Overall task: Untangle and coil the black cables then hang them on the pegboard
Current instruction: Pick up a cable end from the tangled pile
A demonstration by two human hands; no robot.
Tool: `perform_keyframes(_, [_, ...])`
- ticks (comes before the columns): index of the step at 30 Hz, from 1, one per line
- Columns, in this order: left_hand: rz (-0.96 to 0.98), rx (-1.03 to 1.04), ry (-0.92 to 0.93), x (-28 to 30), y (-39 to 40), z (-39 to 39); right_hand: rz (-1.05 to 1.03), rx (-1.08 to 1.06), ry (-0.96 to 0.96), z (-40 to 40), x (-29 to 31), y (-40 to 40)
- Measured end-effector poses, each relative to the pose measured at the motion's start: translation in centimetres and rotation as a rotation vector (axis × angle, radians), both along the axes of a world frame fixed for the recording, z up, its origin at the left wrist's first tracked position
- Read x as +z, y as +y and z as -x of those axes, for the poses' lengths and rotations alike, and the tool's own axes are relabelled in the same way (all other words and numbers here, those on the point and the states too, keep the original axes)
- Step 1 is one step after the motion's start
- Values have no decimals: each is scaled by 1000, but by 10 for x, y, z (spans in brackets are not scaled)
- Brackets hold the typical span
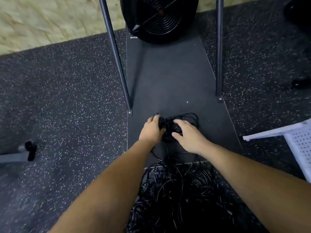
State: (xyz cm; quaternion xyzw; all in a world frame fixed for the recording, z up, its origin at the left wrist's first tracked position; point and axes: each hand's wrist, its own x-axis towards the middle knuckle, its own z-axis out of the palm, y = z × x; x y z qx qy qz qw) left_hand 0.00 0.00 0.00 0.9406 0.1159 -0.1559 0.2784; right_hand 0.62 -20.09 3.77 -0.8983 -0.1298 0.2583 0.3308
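Barely started tbh. I'm working a small bundle of black cables (175, 126) at 12 o'clock, left hand (152, 130) gripping it, right hand (188, 134) probably just resting spread on top. Big tangle (178, 195) at 6, pegboard (299, 147) at 3, nothing hanging.

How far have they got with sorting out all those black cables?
Barely begun. Both hands, left hand and right hand, are on one small bundle on the dark mat. A big tangled pile waits nearer. Nothing hangs on the visible part of the white pegboard.
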Motion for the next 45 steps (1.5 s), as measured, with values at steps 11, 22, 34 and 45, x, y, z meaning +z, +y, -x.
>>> perform_keyframes(11, [28,34,-35,-19,-5,11,-3,-181,22,-5,-18,-1])
perform_keyframes(22, [311,-38,-446,150,4,67,-145,-197,-173,56,115,-20])
perform_keyframes(34, [591,-18,-509,233,-27,142,-533,-358,-96,117,193,-67])
perform_keyframes(45, [684,-108,-533,250,-65,159,-774,-282,-133,143,243,-81])
